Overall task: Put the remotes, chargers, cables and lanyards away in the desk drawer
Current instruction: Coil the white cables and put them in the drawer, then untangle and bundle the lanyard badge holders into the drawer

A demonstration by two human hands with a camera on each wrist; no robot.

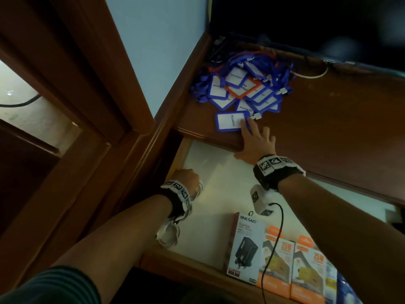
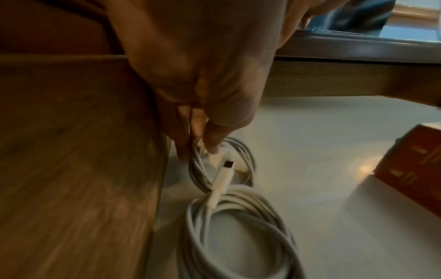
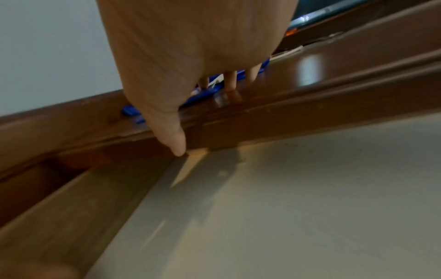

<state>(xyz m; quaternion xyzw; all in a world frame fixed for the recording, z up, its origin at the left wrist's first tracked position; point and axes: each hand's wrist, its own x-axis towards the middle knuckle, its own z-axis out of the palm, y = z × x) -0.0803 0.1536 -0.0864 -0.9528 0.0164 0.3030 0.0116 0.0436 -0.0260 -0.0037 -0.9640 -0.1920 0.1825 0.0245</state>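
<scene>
Brown desk (image 1: 328, 110), drawer (image 1: 219, 172) pulled open below.
Head: right hand (image 1: 255, 139) spread flat, touching near badge of lanyards (image 1: 243, 88) heap, far left. Left wrist: left hand (image 2: 203, 79) pinching coiled white cable (image 2: 229, 207) inside drawer. Right wrist: fingers (image 3: 230, 81) straight, wide.

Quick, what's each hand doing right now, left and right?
Left hand: closed, pinching the coiled white charging cable inside the open wooden drawer.
Right hand: open, fingers stretched onto the blue-framed badge holder on the desktop.

Three charger boxes (image 1: 276, 257) – one coiled white cable (image 2: 229, 213) – one lanyard pile (image 1: 243, 84)
</scene>
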